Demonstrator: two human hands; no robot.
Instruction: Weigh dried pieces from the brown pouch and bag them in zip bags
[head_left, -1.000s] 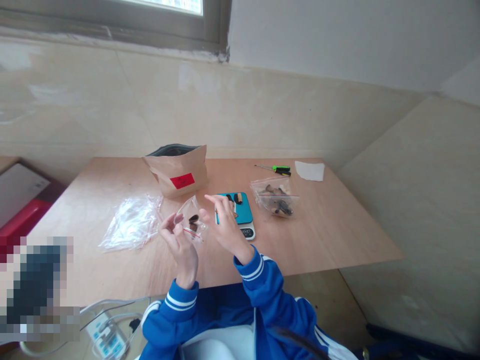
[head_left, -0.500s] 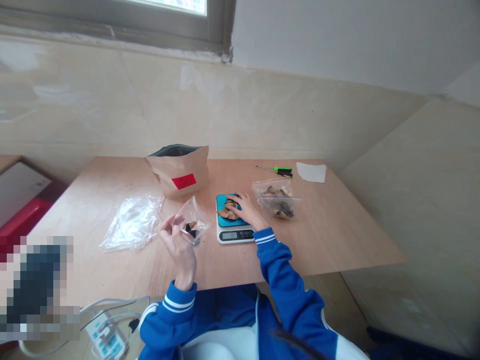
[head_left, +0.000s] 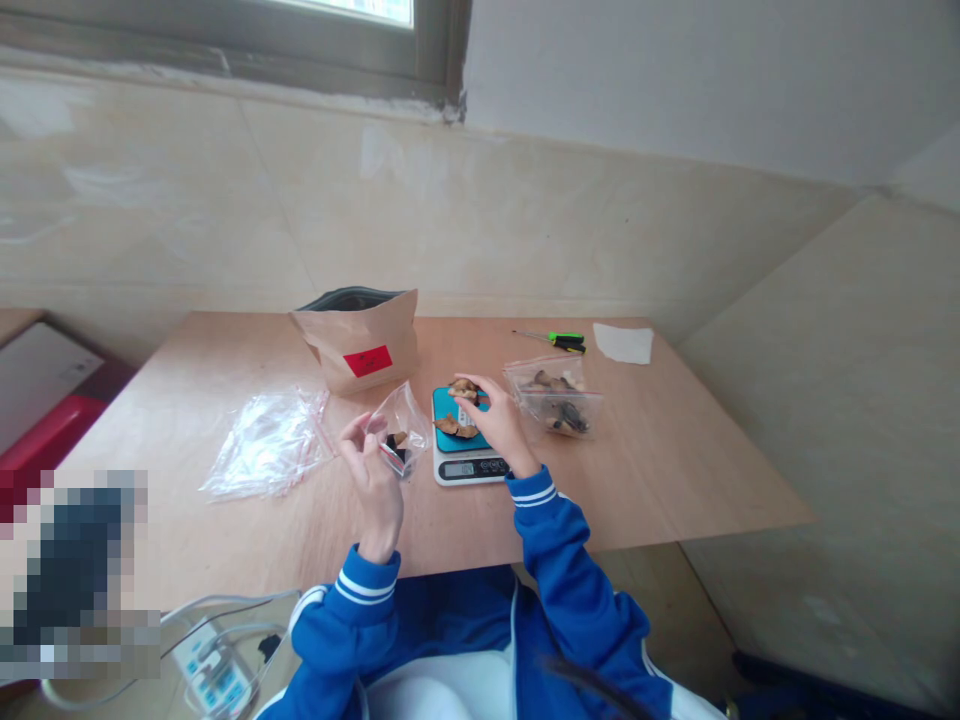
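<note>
My left hand [head_left: 373,480] grips a clear zip bag [head_left: 409,418] by its edge, left of the scale. A few dark and brown dried pieces lie inside that bag. Above the blue top of the kitchen scale [head_left: 457,475], my right hand [head_left: 496,420] pinches a brown dried mushroom piece [head_left: 463,388] between thumb and fingers. Another brown dried piece [head_left: 454,427] rests on the scale's platform. The digits on the display are too small to read surely.
A brown paper pouch [head_left: 375,335] with a red label stands open at the back. Several clear bags [head_left: 262,445] lie at left. Filled zip bags [head_left: 559,405] sit right of the scale. Behind them are screwdrivers [head_left: 566,339] and white paper [head_left: 624,344].
My right hand has lifted a brown mushroom piece off the scale. My left hand has brought the zip bag right and slightly up, closer to the scale.
</note>
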